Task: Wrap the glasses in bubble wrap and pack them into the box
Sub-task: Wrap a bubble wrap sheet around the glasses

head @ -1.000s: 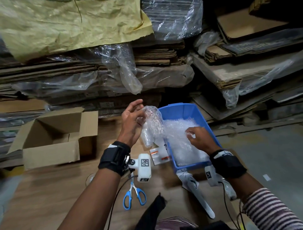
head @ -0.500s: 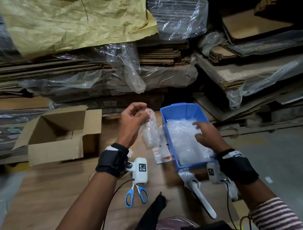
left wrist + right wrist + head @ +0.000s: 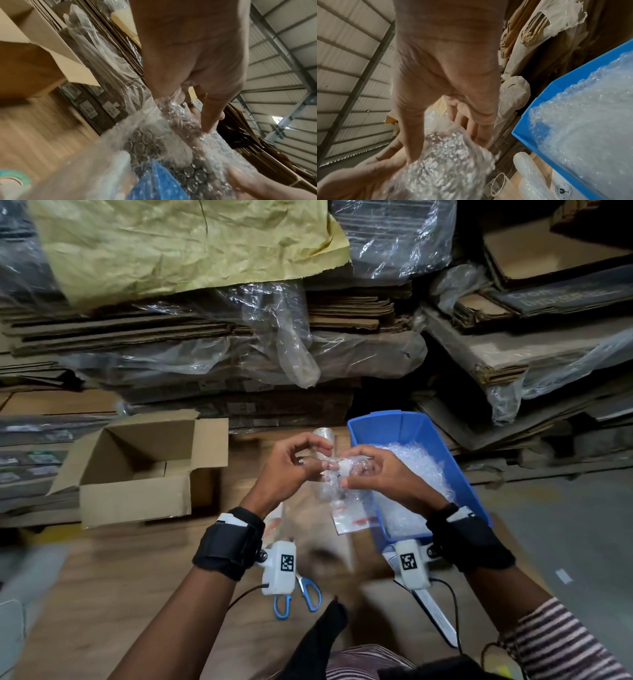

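Observation:
A small sheet of bubble wrap [image 3: 337, 474] hangs between my two hands above the wooden table, just left of the blue bin. My left hand [image 3: 308, 460] pinches its left side and my right hand [image 3: 363, 470] pinches its right side. In the left wrist view a fingertip presses into the bubble wrap [image 3: 163, 142]. In the right wrist view the bubble wrap [image 3: 447, 155] is crumpled under my thumb. A clear glass [image 3: 323, 436] stands on the table behind my hands. I cannot tell whether the sheet encloses anything. The open cardboard box [image 3: 137, 470] sits at the left.
The blue bin [image 3: 394, 422] at the right holds more bubble wrap. Blue-handled scissors [image 3: 301, 594], fragile labels [image 3: 356, 520] and a white tool [image 3: 438, 618] lie near the table's front. Stacked flattened cardboard [image 3: 205, 337] under plastic film walls off the back.
My right hand has left the blue bin and joined my left hand on the bubble wrap sheet. The sheet now sits between both hands, lower and closer to the bin.

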A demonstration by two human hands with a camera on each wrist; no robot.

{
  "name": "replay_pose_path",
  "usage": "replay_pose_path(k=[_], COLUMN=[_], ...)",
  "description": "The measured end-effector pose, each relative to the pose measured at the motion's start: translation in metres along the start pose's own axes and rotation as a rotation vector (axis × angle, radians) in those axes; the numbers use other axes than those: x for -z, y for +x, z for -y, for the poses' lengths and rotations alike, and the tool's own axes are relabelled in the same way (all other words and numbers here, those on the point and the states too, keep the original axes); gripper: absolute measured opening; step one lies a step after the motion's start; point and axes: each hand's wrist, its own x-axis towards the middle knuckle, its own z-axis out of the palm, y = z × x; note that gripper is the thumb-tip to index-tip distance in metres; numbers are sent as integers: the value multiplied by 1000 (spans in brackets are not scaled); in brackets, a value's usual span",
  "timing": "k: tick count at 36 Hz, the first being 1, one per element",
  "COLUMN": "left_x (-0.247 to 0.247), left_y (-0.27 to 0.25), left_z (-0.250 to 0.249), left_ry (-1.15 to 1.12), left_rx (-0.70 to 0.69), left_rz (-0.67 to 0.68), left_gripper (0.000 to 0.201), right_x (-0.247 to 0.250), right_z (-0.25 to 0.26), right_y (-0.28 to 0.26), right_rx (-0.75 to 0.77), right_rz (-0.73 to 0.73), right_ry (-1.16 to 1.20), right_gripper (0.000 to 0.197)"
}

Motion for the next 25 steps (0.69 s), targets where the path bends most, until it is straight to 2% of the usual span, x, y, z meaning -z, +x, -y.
replay_pose_path(k=[2, 5, 11, 15, 18, 23, 25], left_x=[10, 22, 41, 50, 59, 75, 80], left_y=[-8, -20, -42, -57, -66, -85, -92], left_z=[2, 6, 27, 29, 37, 37, 35], left_ry=[-1, 8, 143, 143, 132, 76, 59], left_rx=[18, 55, 126, 245, 284, 262, 239], left_rz=[-4, 7, 119, 223, 307, 252, 203], left_gripper=[29, 43, 67, 63, 48, 22, 26], right_x=[-1, -4, -13, -23, -32, -49, -56], right_z=[0, 8, 21, 26, 25, 24, 22], right_y=[0, -2, 4, 8, 12, 16, 18], right_rx=[4, 42, 80, 84, 75, 108, 127], right_rz=[-8, -15, -67, -84, -80, -127, -162], right_ry=[-17, 38, 22, 11, 11, 40, 51], right_gripper=[47, 41, 35, 29, 25, 19, 19])
